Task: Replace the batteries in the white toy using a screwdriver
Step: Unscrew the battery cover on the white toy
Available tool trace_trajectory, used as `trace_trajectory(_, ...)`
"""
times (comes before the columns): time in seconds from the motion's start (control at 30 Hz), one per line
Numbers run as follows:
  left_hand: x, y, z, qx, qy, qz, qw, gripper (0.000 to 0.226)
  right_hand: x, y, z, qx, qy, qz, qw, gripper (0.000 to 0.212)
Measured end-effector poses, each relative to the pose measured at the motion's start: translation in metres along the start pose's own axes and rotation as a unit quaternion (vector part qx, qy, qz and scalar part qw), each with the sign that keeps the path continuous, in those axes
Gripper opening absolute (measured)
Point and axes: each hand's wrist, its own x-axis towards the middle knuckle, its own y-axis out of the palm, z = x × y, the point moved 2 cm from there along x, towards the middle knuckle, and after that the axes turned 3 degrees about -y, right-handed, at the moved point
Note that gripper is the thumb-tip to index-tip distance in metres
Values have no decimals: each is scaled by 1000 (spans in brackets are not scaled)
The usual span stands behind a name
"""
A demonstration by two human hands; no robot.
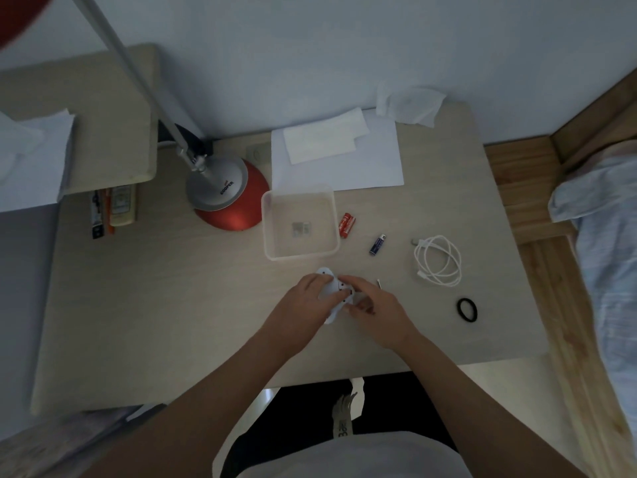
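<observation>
Left hand (303, 301) and right hand (374, 307) both grip the white toy (333, 294) low over the worktop (172, 305), near its front edge. Fingers hide most of the toy. Bare worktop lies left; a clear tray (300, 225) sits just behind. Screwdriver (379, 283) mostly hidden.

A red-and-silver lamp base (227, 196) stands at the back of the surface (155, 305), just left of a clear plastic tray (332, 222). White paper sheets (375, 160) lie behind it. A coiled white cable (438, 260) rests right, a black hair tie (467, 309) near it.
</observation>
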Motion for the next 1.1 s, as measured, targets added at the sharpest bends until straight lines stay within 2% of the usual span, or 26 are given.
trace_trajectory(0.13,-5,-1,-1,-6,32,26,999,75,1,1,-1,-16,0,2,1000,54)
trace_trajectory(0.47,-5,-6,-1,10,28,44,999,81,2,1,-1,-37,0,8,999,53)
trace_trajectory(0.63,-2,-7,-2,9,20,52,998,74,1,1,1,-31,4,6,999,57)
trace_trajectory(0.93,1,-13,-7,-11,32,28,999,62,-1,2,0,-36,-12,5,999,56)
trace_trajectory(1.1,-5,-1,-3,-26,13,12,1000,75,-2,3,2,-40,-15,5,999,56)
